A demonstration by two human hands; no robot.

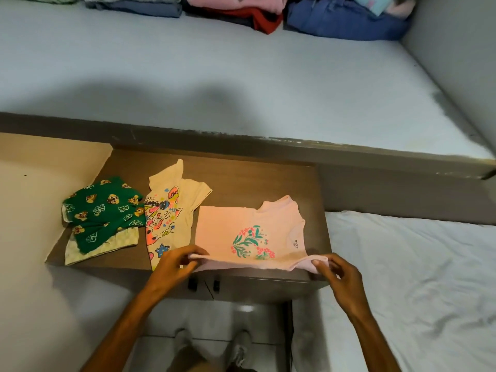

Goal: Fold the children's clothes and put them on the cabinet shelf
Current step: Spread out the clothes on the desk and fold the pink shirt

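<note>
A pink children's shirt (241, 226) with a flower print lies flat on the brown cabinet top (255, 181), its collar to the right. My left hand (177, 264) pinches its near left edge and my right hand (335, 269) pinches its near right edge, both lifting the fabric slightly. To the left lies a cream shirt (169, 218) with a colourful animal print, and further left a green patterned garment (104, 213) over a pale cloth. Above, a wide pale shelf (214, 76) carries folded stacks of clothes (335, 20) along its back.
The shelf's dark front edge (268, 146) runs above the cabinet top. A white sheet (416, 277) covers a bed on the right. A beige wall (32, 197) stands on the left. My feet (212, 342) are on the floor below.
</note>
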